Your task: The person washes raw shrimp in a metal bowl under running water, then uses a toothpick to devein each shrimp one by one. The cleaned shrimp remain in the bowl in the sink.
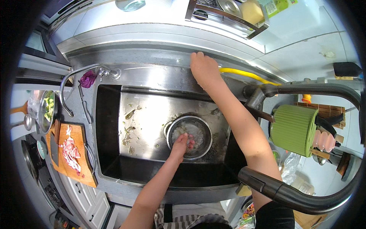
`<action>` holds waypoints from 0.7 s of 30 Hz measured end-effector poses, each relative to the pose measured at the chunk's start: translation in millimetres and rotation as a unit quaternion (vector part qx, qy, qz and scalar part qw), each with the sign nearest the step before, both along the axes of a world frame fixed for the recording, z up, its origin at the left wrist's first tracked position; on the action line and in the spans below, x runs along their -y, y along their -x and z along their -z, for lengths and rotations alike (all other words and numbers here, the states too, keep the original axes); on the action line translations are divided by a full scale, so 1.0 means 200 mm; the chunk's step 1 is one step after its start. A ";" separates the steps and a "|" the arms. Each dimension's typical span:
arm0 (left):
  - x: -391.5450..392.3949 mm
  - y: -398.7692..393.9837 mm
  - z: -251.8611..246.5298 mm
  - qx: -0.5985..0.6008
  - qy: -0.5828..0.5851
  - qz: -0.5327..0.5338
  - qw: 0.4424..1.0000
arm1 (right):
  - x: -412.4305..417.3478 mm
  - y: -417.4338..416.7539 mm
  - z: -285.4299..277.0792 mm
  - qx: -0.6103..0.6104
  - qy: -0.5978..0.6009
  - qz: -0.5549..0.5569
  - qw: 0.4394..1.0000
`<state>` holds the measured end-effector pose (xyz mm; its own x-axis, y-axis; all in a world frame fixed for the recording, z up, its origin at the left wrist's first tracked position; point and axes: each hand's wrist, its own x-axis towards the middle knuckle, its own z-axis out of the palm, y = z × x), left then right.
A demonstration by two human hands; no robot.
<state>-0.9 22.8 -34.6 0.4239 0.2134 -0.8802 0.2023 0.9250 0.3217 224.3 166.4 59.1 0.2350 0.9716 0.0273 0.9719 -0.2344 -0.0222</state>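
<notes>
Inside the large steel sink (148, 98) sits a round metal bowl (211, 137) of cloudy water, near the drain. My left hand (179, 146) reaches over its near rim, fingers down in the bowl. Pinkish shapes (191, 143) show beside the thumb; whether they are fingertips or food is unclear. My right hand (204, 70) is curled at the sink's back ledge, beside the visible end of a yellow hose (246, 72). Its fingers and palm are mostly turned away, so a hold on the hose cannot be confirmed.
Vegetable scraps (129, 128) lie in the sink's left part. A slim faucet (68, 77) stands left; a dark faucet (286, 194) arches across the right. Sliced meat (71, 153) and a cleaver (54, 150) lie on a wooden cutting board (88, 171). A green utensil holder (293, 130) stands right.
</notes>
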 end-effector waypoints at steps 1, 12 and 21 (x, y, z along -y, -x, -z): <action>-0.01 0.00 -0.01 0.005 0.013 0.000 1.000 | 0.00 -0.01 -0.01 0.006 0.001 -0.022 1.000; -0.08 0.21 -0.13 0.118 0.048 -0.032 0.991 | -0.01 0.04 -0.07 0.029 0.077 -0.141 0.987; -0.11 0.29 -0.20 0.181 0.022 -0.106 0.978 | -0.03 0.00 -0.07 0.025 0.122 -0.199 0.972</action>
